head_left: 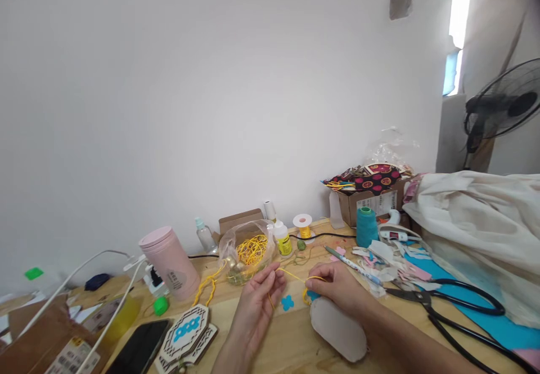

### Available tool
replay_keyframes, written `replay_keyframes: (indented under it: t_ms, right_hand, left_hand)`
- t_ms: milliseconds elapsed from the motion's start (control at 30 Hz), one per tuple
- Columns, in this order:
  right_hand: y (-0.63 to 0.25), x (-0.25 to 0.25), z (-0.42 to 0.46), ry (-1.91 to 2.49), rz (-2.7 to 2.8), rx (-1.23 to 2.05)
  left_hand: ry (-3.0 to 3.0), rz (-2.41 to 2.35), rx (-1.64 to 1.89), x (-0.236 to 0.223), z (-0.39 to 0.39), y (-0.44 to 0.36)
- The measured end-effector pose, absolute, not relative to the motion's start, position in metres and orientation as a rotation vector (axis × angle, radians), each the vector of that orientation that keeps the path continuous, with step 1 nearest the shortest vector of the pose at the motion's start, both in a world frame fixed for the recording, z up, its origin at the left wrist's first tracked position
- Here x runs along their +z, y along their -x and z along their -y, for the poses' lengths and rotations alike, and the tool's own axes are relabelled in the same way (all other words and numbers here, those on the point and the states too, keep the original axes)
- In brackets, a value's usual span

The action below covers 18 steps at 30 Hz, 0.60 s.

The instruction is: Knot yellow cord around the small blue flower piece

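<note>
A thin yellow cord runs between my two hands above the wooden table. My left hand pinches one part of it between thumb and fingertips, and a loose strand hangs below. On the other side, my right hand pinches the cord near a small loop. Under the right fingers is a blue piece, partly hidden. A pale oval padded piece lies just below my right hand; whether the hand touches it I cannot tell. Between the hands a blue flower-shaped cutout rests on the table.
Black-handled scissors lie open at right beside paper scraps and a teal thread cone. Behind are a glue bottle and a bag of yellow cord. At left stand a pink tumbler, a phone and hexagonal lattice pieces.
</note>
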State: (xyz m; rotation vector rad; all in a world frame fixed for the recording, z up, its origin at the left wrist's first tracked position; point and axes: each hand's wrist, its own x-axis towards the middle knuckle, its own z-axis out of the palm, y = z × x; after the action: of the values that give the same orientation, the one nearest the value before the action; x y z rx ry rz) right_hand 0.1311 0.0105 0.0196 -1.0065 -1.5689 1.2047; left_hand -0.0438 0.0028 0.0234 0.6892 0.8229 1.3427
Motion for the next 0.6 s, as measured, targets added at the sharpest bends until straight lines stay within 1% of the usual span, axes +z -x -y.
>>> replay_keyframes:
  t_ms: [167,267,367,600]
  right_hand:
    - [-0.124,0.012,-0.01,0.966,1.608,1.206]
    - [-0.122,0.012,-0.009,0.901,1.641,1.292]
    - [-0.121,0.011,-0.007,0.84,1.664,1.366]
    - [-0.119,0.006,-0.008,0.776,1.678,1.388]
  left_hand:
    - [-0.528,-0.635,1.297,0.025,0.002,0.035]
    - [-0.487,-0.591,1.287,0.024,0.003,0.033]
    - [-0.479,-0.564,1.281,0.024,0.004,0.032]
    - [-0.434,-0.62,1.31,0.025,0.006,0.025]
